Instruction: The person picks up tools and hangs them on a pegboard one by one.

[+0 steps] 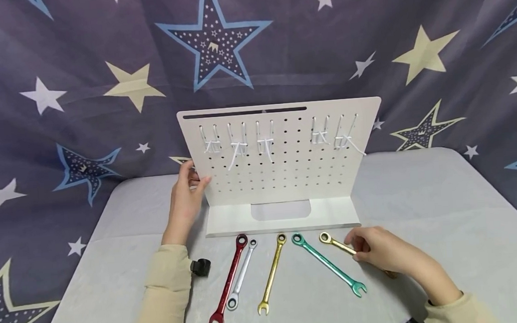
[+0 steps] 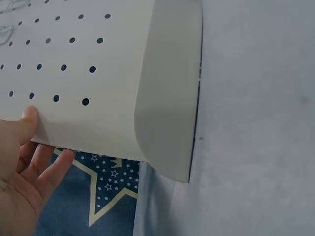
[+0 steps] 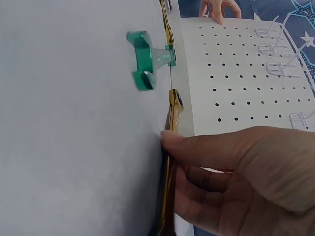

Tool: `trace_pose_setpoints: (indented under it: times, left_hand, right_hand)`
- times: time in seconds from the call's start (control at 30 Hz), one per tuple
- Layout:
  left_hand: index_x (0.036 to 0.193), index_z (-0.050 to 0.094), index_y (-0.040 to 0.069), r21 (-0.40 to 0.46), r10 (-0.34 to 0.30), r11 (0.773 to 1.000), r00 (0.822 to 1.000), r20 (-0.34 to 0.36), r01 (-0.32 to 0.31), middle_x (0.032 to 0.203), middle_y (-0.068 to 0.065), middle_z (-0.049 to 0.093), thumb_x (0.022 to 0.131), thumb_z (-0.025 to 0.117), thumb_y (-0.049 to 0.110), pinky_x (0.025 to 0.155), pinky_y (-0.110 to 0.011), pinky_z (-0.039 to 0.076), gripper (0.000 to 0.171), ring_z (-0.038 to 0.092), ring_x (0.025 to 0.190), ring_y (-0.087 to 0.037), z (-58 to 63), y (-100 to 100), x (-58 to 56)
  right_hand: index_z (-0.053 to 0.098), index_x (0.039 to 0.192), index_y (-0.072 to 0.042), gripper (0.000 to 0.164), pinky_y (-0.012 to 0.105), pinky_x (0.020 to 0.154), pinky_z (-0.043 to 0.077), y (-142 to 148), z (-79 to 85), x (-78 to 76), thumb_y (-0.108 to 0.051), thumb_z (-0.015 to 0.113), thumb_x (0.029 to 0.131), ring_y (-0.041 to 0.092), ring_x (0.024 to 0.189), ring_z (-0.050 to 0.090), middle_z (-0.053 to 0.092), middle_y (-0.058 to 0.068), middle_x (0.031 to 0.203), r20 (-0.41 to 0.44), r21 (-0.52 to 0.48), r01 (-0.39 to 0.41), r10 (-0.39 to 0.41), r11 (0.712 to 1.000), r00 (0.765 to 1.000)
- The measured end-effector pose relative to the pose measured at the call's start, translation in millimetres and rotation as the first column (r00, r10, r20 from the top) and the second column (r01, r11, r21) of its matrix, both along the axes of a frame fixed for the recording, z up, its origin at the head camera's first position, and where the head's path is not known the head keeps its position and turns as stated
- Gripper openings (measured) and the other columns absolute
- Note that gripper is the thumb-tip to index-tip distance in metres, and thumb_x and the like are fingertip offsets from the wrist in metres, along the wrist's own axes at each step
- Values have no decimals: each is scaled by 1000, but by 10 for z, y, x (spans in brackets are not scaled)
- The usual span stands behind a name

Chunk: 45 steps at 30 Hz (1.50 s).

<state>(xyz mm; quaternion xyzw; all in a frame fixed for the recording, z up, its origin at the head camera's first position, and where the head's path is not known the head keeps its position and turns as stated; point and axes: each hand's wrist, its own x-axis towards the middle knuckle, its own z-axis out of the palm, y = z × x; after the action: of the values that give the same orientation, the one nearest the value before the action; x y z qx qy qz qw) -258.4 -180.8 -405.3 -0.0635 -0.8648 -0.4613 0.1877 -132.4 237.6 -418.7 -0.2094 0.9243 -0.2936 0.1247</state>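
Rightmost gold ratcheting wrench (image 1: 336, 243): on my feed, the right hand (image 1: 383, 248) pinches it between thumb and curled fingers, just right of the green ratcheting wrench (image 1: 326, 262) and near the pegboard's front corner. I can't tell whether it is fully clear of the tablecloth (image 1: 451, 208). I see the left hand (image 1: 186, 199) gripping the white pegboard (image 1: 279, 195) by its left edge, thumb in front, fingers behind.
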Motion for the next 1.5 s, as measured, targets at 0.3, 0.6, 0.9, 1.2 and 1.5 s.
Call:
trace_pose_setpoints:
  times: [0.3,0.6,0.9,1.2,1.5]
  left_hand:
    - [136,47,11,8,24,1000,999,-45,-23,103,-19,61,93,70,14,83,-49,52,49,64,97,-37,-24,59,13]
    - [136,46,10,-27,-19,999,999,-34,18,102,-18,62,94,68,16,82,-49,51,47,65,97,-36,-10,108,0]
    - [137,44,10,-73,-24,997,1000,-2,24,104,-20,63,97,65,18,86,-52,50,46,63,100,-38,9,-50,14]
    - [138,44,11,-44,-22,999,1000,21,23,107,-20,62,97,65,19,87,-52,49,47,62,102,-38,-31,-57,1]
    - [141,44,11,-44,0,999,1000,-7,0,108,-18,62,97,65,22,85,-49,50,50,61,101,-35,-25,-23,-13]
  right_hand:
    - [64,90,-10,14,24,60,45,57,44,-16,-2,75,85,7,68,48,56,-7,76,51,10,17,-17,1000,999]
    - [58,91,-8,14,27,60,42,70,64,66,1,69,89,15,72,49,54,-1,78,155,19,112,-114,994,981]
    - [56,89,-10,18,25,63,46,-54,47,-5,4,67,89,11,73,51,54,-3,79,26,-105,110,-108,988,994]
    - [61,94,-4,14,28,67,53,-78,91,-63,5,68,88,13,79,60,63,1,86,-77,-262,111,-135,959,988]
    - [61,94,-5,16,25,78,51,-200,157,-73,8,68,88,13,84,59,63,5,88,-161,-408,132,-213,903,964]
